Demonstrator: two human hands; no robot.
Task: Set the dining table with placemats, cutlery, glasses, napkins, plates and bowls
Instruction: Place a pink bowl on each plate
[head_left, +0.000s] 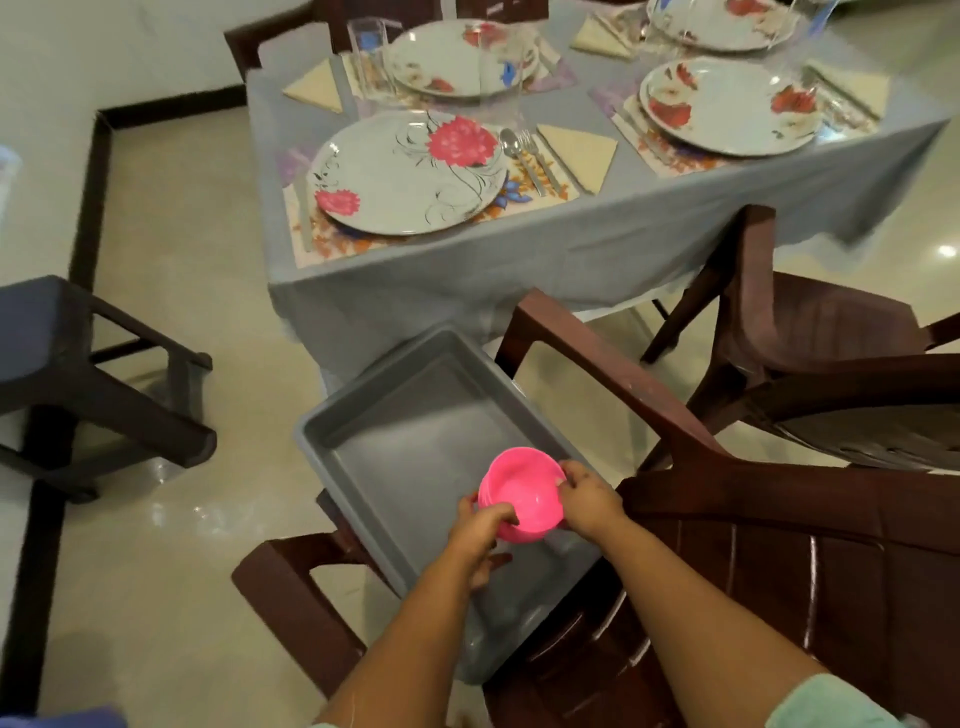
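Both hands, left hand (480, 525) and right hand (589, 499), hold the pink bowl (522, 493) above the grey tray (415, 415), at 6 o'clock from the table (571, 249).

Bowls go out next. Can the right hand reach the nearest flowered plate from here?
Probably not without stepping forward: the right hand grips the pink plastic bowl over the grey tray, and the pink-flowered white plate sits well beyond on the table.

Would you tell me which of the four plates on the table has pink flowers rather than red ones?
The nearest plate, at the table's front left corner; the other three carry red blossoms.
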